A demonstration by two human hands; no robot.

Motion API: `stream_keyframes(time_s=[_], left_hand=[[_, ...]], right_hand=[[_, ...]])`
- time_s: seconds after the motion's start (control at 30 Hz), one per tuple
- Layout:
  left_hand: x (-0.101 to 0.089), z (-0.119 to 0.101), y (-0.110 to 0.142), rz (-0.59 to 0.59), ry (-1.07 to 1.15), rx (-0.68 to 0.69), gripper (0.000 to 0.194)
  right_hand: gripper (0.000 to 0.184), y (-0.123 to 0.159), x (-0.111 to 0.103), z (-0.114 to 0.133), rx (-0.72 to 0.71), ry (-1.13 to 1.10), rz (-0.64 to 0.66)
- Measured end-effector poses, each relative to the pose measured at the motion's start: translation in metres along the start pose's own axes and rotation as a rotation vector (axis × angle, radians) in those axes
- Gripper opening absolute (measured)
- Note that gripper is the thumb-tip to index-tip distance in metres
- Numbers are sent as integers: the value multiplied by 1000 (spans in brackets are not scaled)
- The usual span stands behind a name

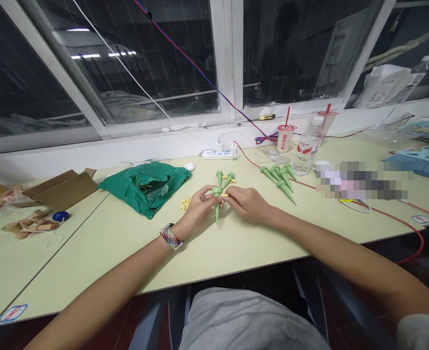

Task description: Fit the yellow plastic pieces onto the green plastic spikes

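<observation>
My left hand grips a green plant watering spike just below its cap, with the tip pointing down above the table. Pinched in the fingers of my right hand is a small yellow valve, held at the side of that spike. Whether the valve sits in the spike, I cannot tell. Behind the hands lie two more green spikes with yellow pieces on them. Loose yellow valves are heaped beside my left hand. Several other green spikes lie to the right.
A torn green plastic bag and a cardboard box are on the left, near wooden toys. At the back stand a power strip, a cup with a straw and a water bottle. A red cable crosses the right side.
</observation>
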State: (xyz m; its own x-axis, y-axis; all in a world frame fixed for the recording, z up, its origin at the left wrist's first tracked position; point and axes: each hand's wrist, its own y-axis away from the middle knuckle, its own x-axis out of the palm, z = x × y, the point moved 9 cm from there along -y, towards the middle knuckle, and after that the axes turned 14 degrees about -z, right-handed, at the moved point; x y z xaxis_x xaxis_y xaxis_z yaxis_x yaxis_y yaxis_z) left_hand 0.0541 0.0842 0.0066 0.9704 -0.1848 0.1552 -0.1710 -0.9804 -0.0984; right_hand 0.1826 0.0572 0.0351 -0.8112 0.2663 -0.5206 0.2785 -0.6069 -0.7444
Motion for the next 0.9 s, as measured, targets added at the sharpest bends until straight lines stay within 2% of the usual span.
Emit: stream_keyframes(time_s=[0.07, 0.17, 0.23, 0.37, 0.43, 0.5, 0.63, 0.7, 0.77, 0.9], left_hand=[[-4, -5, 0, -54, -62, 91, 43], [-14, -17, 2, -163, -211, 289, 48], [-15, -21, 3, -175, -254, 332, 49], [-5, -9, 1, -37, -117, 117, 44], [-3, -7, 1, -18, -67, 63, 41], [-4, -8, 1, -26, -98, 97, 42], [-11, -18, 2, -98, -266, 294, 44], [-13, -20, 3, -120, -300, 341, 44], [-12, -18, 2, -100, -284, 306, 45], [-10, -11, -2, -60, -244, 205, 46]], right_hand=[[33, 0, 2, -3, 71, -61, 10], [42, 3, 12, -13, 284, -274, 63], [43, 5, 16, -15, 336, -338, 80], [31, 2, 4, -5, 103, -89, -1], [28, 2, 2, -1, 11, -3, -3], [32, 2, 2, -2, 13, -11, 12], [38, 3, 7, -12, 179, -140, 36], [40, 4, 10, -14, 228, -189, 52], [37, 4, 10, -14, 213, -172, 40], [26, 1, 1, -5, 48, -21, -15]])
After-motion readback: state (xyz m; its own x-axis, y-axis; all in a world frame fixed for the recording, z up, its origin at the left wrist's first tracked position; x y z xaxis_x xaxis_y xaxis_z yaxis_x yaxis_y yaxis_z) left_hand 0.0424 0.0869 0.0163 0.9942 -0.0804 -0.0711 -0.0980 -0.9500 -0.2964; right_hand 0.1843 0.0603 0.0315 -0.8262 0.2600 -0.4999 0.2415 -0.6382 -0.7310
